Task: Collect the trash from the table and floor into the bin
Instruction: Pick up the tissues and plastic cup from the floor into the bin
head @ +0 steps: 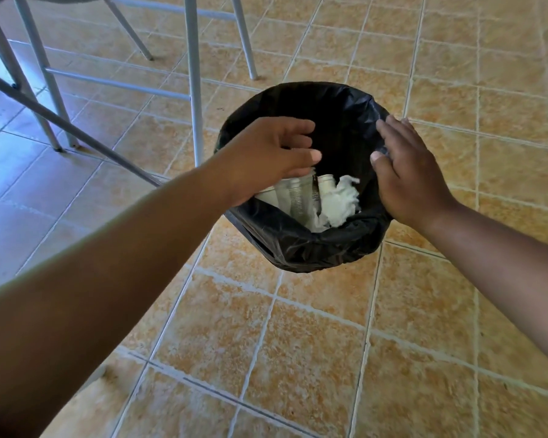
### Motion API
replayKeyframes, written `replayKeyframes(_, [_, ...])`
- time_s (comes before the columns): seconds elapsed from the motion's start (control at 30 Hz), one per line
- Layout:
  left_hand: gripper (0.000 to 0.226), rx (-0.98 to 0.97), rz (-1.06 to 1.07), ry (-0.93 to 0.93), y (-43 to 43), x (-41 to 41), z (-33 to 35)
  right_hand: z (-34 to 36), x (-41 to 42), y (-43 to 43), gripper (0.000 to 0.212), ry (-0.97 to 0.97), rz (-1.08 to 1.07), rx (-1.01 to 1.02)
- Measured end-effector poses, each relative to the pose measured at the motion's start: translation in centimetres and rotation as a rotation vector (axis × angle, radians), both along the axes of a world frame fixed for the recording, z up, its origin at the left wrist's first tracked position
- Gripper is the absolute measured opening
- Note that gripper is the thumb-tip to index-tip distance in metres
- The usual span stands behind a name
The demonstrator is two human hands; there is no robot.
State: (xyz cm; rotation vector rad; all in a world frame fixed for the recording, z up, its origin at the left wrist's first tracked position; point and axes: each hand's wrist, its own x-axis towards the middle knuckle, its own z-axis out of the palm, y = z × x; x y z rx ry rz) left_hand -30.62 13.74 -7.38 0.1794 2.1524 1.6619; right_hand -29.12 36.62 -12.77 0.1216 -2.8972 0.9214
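Left hand (266, 156) fingers loosely curled, holding nothing, right over the black-lined bin (298, 245). Right hand (408, 175) fingers straight, flat on the liner's rim. Just under the fingers, inside the bin, are crumpled white tissue (342, 200) and pale containers (295, 194). Tiled floor (298, 343) all around.

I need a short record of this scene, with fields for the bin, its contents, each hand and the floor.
bin: black-lined, stands on the floor
contents: crumpled white paper, pale packaging
left hand: over the opening, fingers loose, holds nothing
right hand: fingers straight, at the bag's right rim
floor: tan tiles, metal chair legs behind
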Motion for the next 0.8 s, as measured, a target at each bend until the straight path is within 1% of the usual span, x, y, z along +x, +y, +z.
replayKeyframes(0.07, [0.039, 0.006, 0.08, 0.084, -0.6, -0.3, 0.0, 0.0, 0.0, 0.0, 0.051, 0.001, -0.001, -0.004])
replayKeyframes(0.1, [0.032, -0.031, 0.117, 0.162, -0.9, -0.5, -0.1, 0.0, 0.0, 0.0, 0.051, -0.001, -0.001, 0.002])
replayKeyframes(0.13, [0.025, -0.117, 0.16, 0.278, -1.4, -0.7, -0.2, 0.0, 0.0, 0.0, 0.052, -0.004, 0.0, 0.01])
replayKeyframes(0.2, [0.019, -0.347, 0.256, 0.549, -2.6, -1.1, -0.7, 0.0, -0.1, 0.1, 0.055, -0.009, 0.0, 0.01])
replayKeyframes(0.23, [0.018, -0.451, 0.3, 0.651, -3.2, -1.3, -0.9, 0.1, -0.1, 0.2, 0.056, -0.008, -0.004, 0.0])
replayKeyframes(0.27, [0.02, -0.539, 0.329, 0.705, -3.9, -1.5, -1.2, 0.2, -0.1, 0.2, 0.057, -0.001, -0.009, -0.011])
replayKeyframes(0.3, [0.024, -0.622, 0.336, 0.715, -4.6, -1.8, -1.8, 0.2, -0.1, 0.4, 0.057, 0.015, -0.017, -0.019])
replayKeyframes(0.33, [0.028, -0.705, 0.323, 0.684, -5.3, -2.1, -2.3, 0.3, -0.1, 0.5, 0.057, 0.035, -0.027, -0.024])
replayKeyframes(0.4, [0.039, -0.815, 0.285, 0.568, -6.2, -2.5, -3.4, 0.3, -0.1, 0.8, 0.057, 0.074, -0.054, -0.02])
replayKeyframes(0.47, [0.043, -0.811, 0.283, 0.504, -6.8, -2.7, -4.2, 0.3, -0.3, 1.2, 0.055, 0.106, -0.089, -0.005])
replayKeyframes(0.57, [0.045, -0.779, 0.293, 0.483, -7.0, -2.6, -4.8, 0.4, -0.7, 1.9, 0.05, 0.123, -0.146, -0.01])
replayKeyframes(0.67, [0.052, -0.746, 0.338, 0.411, -6.9, -2.9, -5.0, 0.3, -1.1, 2.5, 0.049, 0.086, -0.17, -0.007])
replayKeyframes(0.8, [0.047, -0.704, 0.361, 0.295, -6.9, -2.4, -4.5, 0.6, -1.4, 2.5, 0.051, 0.027, -0.172, -0.043])
